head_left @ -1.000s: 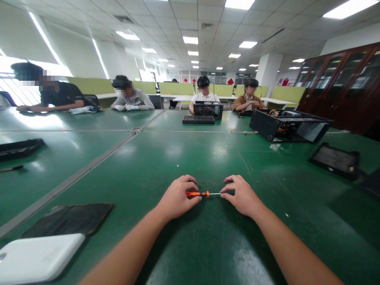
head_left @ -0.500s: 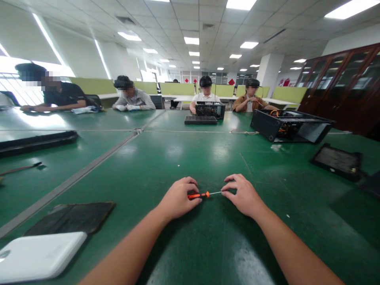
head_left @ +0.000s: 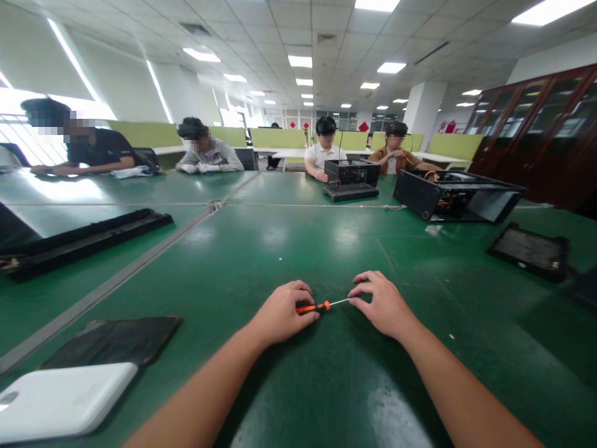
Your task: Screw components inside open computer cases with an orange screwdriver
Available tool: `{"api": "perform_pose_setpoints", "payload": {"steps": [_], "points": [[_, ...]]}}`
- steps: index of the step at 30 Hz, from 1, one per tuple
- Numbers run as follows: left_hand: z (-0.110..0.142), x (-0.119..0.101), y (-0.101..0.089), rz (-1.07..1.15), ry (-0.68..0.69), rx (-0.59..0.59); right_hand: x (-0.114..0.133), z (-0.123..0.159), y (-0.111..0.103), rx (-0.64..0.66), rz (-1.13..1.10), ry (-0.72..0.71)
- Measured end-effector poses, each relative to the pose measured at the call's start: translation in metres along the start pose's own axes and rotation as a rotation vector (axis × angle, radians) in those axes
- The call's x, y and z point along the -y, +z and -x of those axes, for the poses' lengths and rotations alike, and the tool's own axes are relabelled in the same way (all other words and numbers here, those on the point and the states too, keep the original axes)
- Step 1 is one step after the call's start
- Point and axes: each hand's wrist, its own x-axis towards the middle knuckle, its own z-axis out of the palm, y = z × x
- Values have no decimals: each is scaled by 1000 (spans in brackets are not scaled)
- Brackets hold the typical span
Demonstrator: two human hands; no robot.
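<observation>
Both of my hands rest on the green table (head_left: 289,249) near its front. My left hand (head_left: 280,313) is curled round the orange handle of a small screwdriver (head_left: 315,306). My right hand (head_left: 381,305) pinches the tip of its thin metal shaft between thumb and fingers. The screwdriver lies level between the two hands, just above the table top.
A white flat case (head_left: 60,401) and a dark panel (head_left: 112,342) lie at the front left. A long black panel (head_left: 88,236) sits at the left. An open black computer case (head_left: 454,197) and a dark tray (head_left: 529,251) are at the right. Several people sit along the far side.
My hands and the screwdriver have barely moved. The long black panel at the left has slid farther into view. The person opposite has shifted a black box and panel to the right.
</observation>
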Motion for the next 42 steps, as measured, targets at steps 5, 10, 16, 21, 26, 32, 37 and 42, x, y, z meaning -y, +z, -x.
{"api": "perform_pose_setpoints", "payload": {"steps": [5,10,16,21,26,32,37,42], "points": [[1,1,-1,-1,-1,-38,-1,2,2,20,5,5],[2,-5,-3,-2,36,-99,-9,2,11,142,16,19],[2,-7,-3,1,50,-120,-8,1,10,179,28,28],[2,-7,-4,3,32,-111,-6,1,9,183,29,21],[2,-9,-4,3,39,-101,-6,2,10,165,34,8],[1,0,0,-13,30,-46,-4,2,0,80,53,-32],[-1,2,0,2,26,-50,-3,4,-2,50,59,-50],[1,-4,-4,25,43,-95,-5,5,8,115,45,-32]]}}
